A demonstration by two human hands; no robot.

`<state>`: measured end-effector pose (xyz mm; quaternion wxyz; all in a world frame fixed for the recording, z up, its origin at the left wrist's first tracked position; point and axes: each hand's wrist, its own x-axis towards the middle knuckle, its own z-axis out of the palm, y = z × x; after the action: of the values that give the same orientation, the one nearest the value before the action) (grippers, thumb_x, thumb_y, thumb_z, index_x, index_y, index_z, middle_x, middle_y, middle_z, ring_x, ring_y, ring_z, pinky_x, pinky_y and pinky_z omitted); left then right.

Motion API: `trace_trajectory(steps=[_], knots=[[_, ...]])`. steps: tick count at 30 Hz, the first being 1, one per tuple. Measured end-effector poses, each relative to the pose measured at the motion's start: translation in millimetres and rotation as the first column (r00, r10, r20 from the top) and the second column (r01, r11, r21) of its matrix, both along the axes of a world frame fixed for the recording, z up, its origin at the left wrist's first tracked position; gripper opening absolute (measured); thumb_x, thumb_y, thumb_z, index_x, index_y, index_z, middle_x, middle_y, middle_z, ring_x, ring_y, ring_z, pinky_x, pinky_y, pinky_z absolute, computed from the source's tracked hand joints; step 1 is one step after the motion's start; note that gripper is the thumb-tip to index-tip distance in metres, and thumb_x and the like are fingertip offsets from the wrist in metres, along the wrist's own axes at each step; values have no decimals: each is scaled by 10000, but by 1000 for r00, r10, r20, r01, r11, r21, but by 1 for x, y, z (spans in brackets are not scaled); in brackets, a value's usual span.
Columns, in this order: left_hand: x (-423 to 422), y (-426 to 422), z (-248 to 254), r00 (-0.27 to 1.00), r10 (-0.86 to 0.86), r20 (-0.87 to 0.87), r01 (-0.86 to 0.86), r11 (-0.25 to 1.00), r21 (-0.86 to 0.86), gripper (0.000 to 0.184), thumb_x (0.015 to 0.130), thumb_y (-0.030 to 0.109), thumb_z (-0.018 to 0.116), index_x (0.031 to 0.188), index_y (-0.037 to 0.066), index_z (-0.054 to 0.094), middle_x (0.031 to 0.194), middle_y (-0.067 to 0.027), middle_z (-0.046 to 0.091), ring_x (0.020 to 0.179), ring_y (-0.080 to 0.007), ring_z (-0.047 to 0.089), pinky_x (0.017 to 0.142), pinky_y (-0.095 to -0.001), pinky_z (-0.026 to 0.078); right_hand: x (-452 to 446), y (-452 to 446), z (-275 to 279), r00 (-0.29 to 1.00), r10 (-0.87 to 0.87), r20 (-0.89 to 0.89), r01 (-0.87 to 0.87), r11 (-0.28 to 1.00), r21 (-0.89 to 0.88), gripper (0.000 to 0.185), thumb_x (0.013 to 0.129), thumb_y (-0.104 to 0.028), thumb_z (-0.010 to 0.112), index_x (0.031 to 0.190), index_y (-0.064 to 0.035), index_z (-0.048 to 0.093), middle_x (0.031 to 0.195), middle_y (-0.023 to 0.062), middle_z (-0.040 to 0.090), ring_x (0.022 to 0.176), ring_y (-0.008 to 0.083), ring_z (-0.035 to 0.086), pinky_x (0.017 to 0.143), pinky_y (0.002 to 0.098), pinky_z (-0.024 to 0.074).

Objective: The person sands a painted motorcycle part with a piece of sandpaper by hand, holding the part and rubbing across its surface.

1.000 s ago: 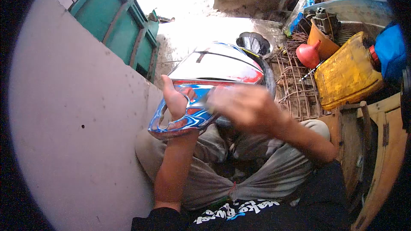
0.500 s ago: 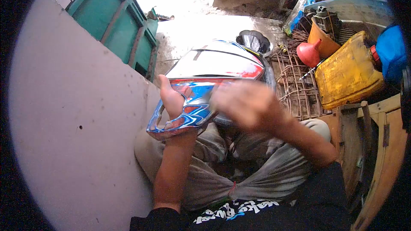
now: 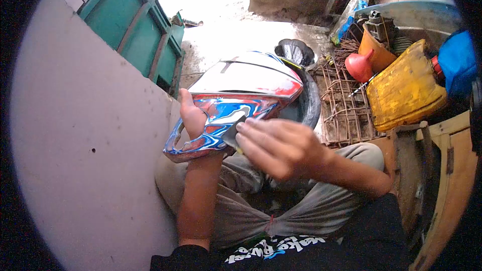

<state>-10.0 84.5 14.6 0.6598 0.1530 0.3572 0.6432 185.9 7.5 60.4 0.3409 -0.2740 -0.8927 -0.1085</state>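
Observation:
A hard painted shell, white on top with worn red, blue and white swirls along its lower side, lies tilted over my lap. My left hand supports it from below. Its thumb and palm show through an opening in the shell's left end, while the other fingers are hidden. My right hand pinches a folded dark grey sheet, like sandpaper, against the swirled side. Beneath the shell, a black basin is partly covered.
A pale wall rises close on my left, with a green metal panel beyond it. To the right are a rusty wire grid, a yellow jerrycan, a red funnel and a wooden cabinet. A dark scalloped bowl sits ahead.
My right hand, blurred before, has moved down and slightly left along the shell, and the dark sheet now shows. The shell and my left hand have shifted slightly left in view.

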Motion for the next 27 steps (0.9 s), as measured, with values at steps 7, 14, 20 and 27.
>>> trace_trajectory(steps=[7, 14, 20, 27], knots=[[22, -6, 32, 996, 82, 28, -78, 990, -118, 628, 1077, 513, 422, 1190, -67, 634, 1067, -181, 710, 885, -280, 702, 790, -405, 568, -4, 0, -14, 993, 87, -82, -88, 996, -2, 241, 864, -143, 696, 1093, -73, 726, 1066, 72, 751, 939, 197, 738, 828, 340, 610], [24, -4, 20, 1000, 3, 24, -3, 1000, -28, 638, 1089, 522, 380, 1229, -49, 626, 1101, -170, 710, 945, -281, 701, 861, -421, 561, 3, 14, -12, 997, 61, -44, -65, 994, -88, 273, 856, -147, 691, 1118, -87, 735, 1064, 53, 727, 971, 202, 707, 808, 323, 592], [23, -4, 10, 999, -48, 25, 47, 998, 40, 626, 1094, 512, 373, 1254, -44, 613, 1149, -168, 700, 992, -283, 690, 890, -405, 549, 13, 25, -19, 995, 39, -89, -49, 993, -107, 189, 851, -138, 707, 1029, -74, 712, 1017, 70, 728, 947, 249, 726, 809, 351, 602], [24, -7, 19, 999, -35, 10, 35, 999, 2, 597, 1100, 498, 369, 1196, -29, 632, 1048, -138, 715, 895, -246, 691, 817, -378, 555, -12, -7, -9, 966, 223, -134, -237, 966, -102, 215, 872, -106, 659, 1074, -41, 687, 1101, 101, 732, 992, 255, 729, 852, 364, 612]])
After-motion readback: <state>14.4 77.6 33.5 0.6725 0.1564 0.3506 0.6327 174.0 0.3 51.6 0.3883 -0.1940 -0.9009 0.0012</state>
